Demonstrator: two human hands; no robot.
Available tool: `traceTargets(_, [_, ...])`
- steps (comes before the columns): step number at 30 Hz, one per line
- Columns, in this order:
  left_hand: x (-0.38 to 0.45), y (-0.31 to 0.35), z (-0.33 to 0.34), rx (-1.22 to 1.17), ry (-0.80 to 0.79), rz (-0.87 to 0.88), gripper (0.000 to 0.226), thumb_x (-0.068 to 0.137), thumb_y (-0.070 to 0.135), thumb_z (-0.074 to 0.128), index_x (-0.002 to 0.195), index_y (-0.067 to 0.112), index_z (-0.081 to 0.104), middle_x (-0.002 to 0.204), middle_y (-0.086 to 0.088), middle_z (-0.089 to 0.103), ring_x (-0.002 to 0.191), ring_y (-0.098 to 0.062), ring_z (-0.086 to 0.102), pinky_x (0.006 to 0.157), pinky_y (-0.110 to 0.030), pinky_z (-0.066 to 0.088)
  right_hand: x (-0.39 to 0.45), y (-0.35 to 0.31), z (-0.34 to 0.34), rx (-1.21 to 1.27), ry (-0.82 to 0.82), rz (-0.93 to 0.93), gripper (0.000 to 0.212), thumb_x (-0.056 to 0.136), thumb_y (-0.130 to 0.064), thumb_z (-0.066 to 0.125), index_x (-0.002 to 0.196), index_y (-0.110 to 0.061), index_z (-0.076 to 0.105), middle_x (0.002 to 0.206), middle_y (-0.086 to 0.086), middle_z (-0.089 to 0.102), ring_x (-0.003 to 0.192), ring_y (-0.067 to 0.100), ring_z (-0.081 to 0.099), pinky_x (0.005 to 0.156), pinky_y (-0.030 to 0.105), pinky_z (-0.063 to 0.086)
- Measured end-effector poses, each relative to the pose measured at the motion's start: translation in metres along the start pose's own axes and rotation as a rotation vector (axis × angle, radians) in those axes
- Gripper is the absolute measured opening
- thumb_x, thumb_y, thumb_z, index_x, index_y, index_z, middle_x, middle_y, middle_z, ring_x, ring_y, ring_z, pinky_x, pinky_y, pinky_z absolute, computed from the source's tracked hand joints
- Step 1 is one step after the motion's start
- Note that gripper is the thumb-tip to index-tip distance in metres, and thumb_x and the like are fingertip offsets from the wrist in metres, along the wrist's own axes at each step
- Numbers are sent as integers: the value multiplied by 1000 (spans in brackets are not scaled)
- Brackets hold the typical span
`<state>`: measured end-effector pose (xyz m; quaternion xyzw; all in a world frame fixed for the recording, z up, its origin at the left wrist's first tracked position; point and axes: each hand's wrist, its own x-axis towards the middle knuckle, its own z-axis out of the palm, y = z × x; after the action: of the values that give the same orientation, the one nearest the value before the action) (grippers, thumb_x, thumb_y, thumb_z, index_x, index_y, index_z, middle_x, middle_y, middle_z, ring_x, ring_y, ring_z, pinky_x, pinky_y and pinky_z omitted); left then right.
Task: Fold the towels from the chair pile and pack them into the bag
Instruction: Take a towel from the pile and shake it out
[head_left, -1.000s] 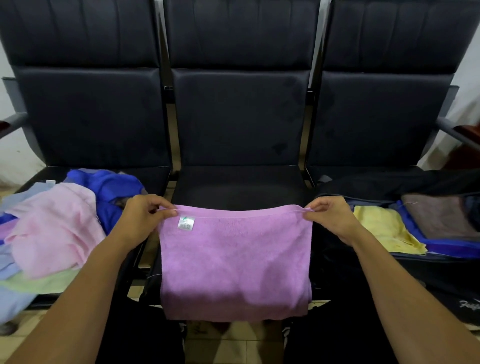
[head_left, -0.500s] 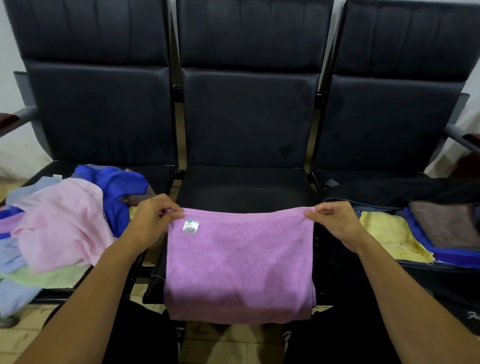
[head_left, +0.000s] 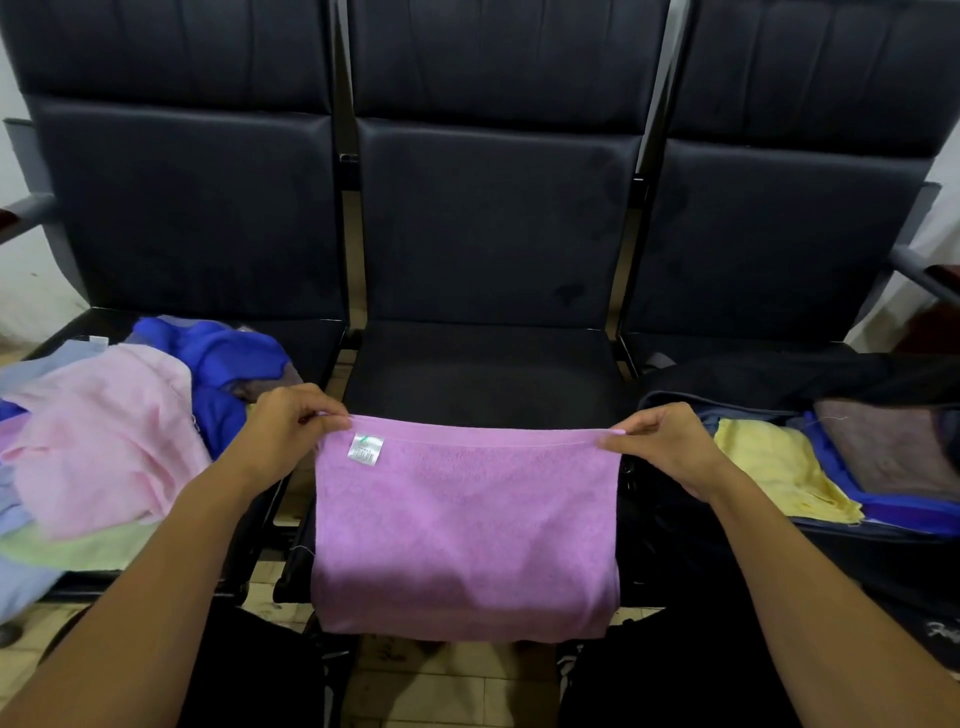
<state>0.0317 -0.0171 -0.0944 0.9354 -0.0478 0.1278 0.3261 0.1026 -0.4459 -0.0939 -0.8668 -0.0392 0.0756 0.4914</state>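
Mid-fold: your left hand (head_left: 283, 431) & right hand (head_left: 662, 447) pinch purple towel (head_left: 462, 530) top corners over middle seat's (head_left: 483, 374) front edge; next fold it again.

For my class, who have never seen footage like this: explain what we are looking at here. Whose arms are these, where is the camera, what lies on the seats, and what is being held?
There is no machine here. The camera is worn on a person's head and looks forward and down, so the two bare arms reaching in from the bottom are that person's own.

Ahead stands a row of three dark chairs. The left seat holds a loose pile of towels: pink, blue, pale green. On the right seat lies an open dark bag with folded towels already inside, among them a yellow towel.

The left hand and the right hand each pinch a top corner of a purple towel. It hangs in front of the middle seat, with a small white label near the left hand's grip.
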Motion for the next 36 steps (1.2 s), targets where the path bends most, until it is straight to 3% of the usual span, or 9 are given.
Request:
traceTargets(5, [-4,-4,1,22,-17,-8,13,88,-3,63,95,1,74,89,-5,67,81,-7,61,74,-23,51,0,-3,2,65,-26,-10,11,85,-14,77,90,-5,80,88,6,78,89,19,74,87,31,58])
traceTargets(10, [-5,-5,-1,24,24,-39,12,88,2,66,96,4,74,91,-5,67,81,-7,59,72,-15,43,0,-6,3,20,12,-29,8,78,-7,81,85,-7,79,83,5,77,83,19,74,77,22,58])
traceTargets(16, [-4,-2,-3,60,79,-21,10,85,2,69,94,5,75,83,0,63,78,-11,58,71,-16,41,0,-8,5,-202,134,-79,14,80,-9,82,77,-15,69,80,1,72,78,15,68,76,28,58])
traceTargets(20, [-2,3,-3,78,140,-24,8,88,1,65,93,3,71,82,2,57,75,-6,53,71,-15,39,-2,-13,6,-349,166,-239,6,91,-15,71,94,-18,68,90,0,69,83,13,65,78,28,55])
traceTargets(23, [-4,7,-2,90,136,-20,6,91,0,61,92,2,67,84,-1,59,74,-4,52,69,-14,39,-4,-13,5,-499,131,-299,16,97,-16,62,105,-12,76,100,2,67,90,15,61,83,30,51])
traceTargets(29, [-11,12,1,110,113,12,6,91,0,60,90,1,65,87,-11,65,78,-21,60,70,-25,46,-11,-9,1,-526,148,-269,17,97,-13,61,105,-10,76,99,3,66,90,18,60,84,30,48])
traceTargets(32, [-15,15,-1,119,104,55,8,86,-5,65,90,1,69,87,-14,68,78,-21,61,73,-28,50,-13,-7,-1,-495,196,-267,15,96,-11,63,104,-11,76,95,4,66,87,18,61,83,32,51])
traceTargets(36, [-21,23,-4,83,121,28,16,90,-3,61,105,-3,67,97,-13,66,88,-21,59,78,-27,44,-19,-9,2,-475,213,-251,11,96,-15,63,100,-14,73,93,2,66,83,16,61,77,27,49])
